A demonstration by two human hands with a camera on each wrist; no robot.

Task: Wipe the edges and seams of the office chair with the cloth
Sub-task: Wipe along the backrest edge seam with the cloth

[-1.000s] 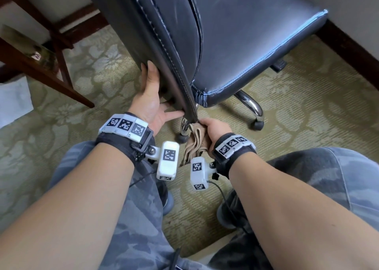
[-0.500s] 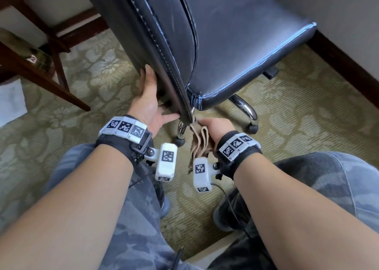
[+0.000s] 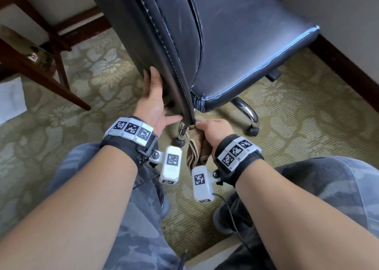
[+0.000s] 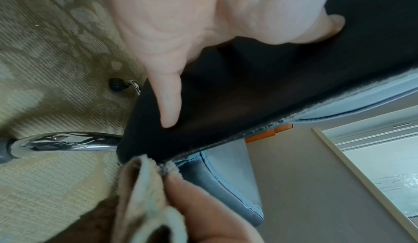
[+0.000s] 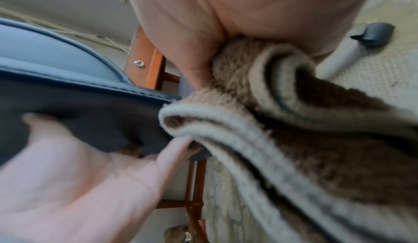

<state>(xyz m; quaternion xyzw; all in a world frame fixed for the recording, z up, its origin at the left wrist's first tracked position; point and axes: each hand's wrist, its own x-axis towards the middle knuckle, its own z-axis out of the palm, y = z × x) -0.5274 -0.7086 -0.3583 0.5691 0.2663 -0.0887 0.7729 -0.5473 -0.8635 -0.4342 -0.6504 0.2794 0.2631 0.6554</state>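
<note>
A dark blue leather office chair (image 3: 235,44) with light stitching stands ahead of me. My left hand (image 3: 152,101) lies flat with straight fingers against the back panel of its backrest (image 4: 248,103), thumb near the bottom corner. My right hand (image 3: 213,129) grips a bunched tan cloth (image 3: 196,148), pressed to the lower corner of the backrest's side seam where it meets the seat. The right wrist view shows the cloth (image 5: 294,112) folded in my fingers, touching the stitched edge (image 5: 144,91). The cloth (image 4: 144,193) also shows in the left wrist view.
Chrome chair legs (image 3: 246,110) with black casters (image 3: 253,130) spread over patterned green carpet. A wooden table frame (image 3: 41,73) stands at the left with a white sheet (image 3: 11,99) on the floor. A dark baseboard (image 3: 344,69) runs at the right. My knees fill the foreground.
The right hand with the cloth has stayed at the backrest's bottom corner, shifting only slightly. The left hand keeps its place on the back panel.
</note>
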